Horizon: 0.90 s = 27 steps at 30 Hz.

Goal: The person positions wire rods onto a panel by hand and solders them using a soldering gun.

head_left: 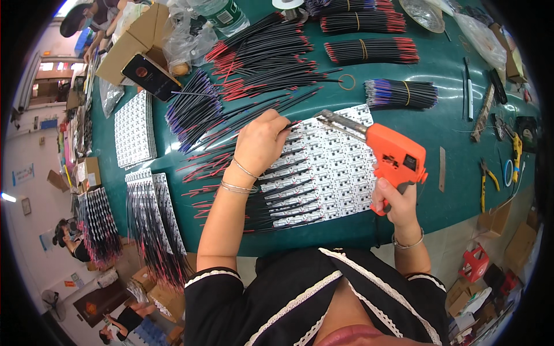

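Observation:
A white circuit board panel [341, 173], printed with rows of small repeated boards, lies before me on the green table. Black wires with red ends [291, 183] run across its left part and stick out past its edge. My left hand [261, 143] pinches a thin black wire [293, 124] at the panel's upper left. In my right hand [397, 202] is an orange soldering gun [398, 154], its metal nozzle pointing left. The nozzle's tip is close to the panel's upper edge, a little right of my left fingertips; whether it touches anything I cannot tell.
Loose black-and-red wires [259, 55] and banded wire bundles [372, 51] cover the far side. A phone [151, 77] leans on a cardboard box [138, 34]. Stacked panels [134, 130] and wired panels [153, 210] lie left. Pliers [488, 183] and a metal strip [442, 168] lie right.

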Available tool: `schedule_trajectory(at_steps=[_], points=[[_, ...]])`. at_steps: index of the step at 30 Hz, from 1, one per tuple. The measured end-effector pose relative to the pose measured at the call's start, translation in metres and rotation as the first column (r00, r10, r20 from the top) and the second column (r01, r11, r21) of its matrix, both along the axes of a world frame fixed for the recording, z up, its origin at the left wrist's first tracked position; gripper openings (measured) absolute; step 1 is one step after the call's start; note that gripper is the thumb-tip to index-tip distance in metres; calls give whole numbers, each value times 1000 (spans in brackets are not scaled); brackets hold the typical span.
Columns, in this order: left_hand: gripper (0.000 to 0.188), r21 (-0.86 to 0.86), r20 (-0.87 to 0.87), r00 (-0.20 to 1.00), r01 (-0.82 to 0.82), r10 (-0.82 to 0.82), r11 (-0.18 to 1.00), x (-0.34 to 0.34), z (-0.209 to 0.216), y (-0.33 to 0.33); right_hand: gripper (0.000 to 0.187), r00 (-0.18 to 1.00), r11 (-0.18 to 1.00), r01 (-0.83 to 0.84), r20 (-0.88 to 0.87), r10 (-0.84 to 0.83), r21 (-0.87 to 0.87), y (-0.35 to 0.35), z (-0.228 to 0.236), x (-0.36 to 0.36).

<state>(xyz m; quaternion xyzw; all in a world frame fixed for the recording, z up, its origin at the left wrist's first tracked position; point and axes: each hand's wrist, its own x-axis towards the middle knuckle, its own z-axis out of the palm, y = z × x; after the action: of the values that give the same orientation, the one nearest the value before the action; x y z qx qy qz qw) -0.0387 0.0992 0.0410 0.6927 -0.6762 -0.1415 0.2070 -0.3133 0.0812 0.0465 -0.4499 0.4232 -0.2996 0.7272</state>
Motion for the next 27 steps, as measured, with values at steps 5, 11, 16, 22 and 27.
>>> schedule_trajectory(at_steps=[5, 11, 16, 22, 27], points=[[12, -54, -68, 997, 23, -26, 998, 9, -6, 4, 29, 988, 988, 123, 102, -113, -94, -1, 7, -13], [20, -124, -50, 997, -65, 59, 990, 25, -5, 13, 29, 970, 966, 215, 146, -194, -143, 6, 19, -31], [22, -209, 23, 952, -295, 306, 932, 56, 12, 31, 30, 937, 932, 313, 222, -271, -184, 11, 27, -44], [25, -482, -68, 784, -567, 617, 668, 128, 60, 76, 30, 931, 913, 330, 242, -273, -240, 15, 30, -53], [18, -818, -458, 859, -508, 229, 270, 97, 134, 34, 31, 915, 897, 365, 273, -297, -249, 14, 36, -55]])
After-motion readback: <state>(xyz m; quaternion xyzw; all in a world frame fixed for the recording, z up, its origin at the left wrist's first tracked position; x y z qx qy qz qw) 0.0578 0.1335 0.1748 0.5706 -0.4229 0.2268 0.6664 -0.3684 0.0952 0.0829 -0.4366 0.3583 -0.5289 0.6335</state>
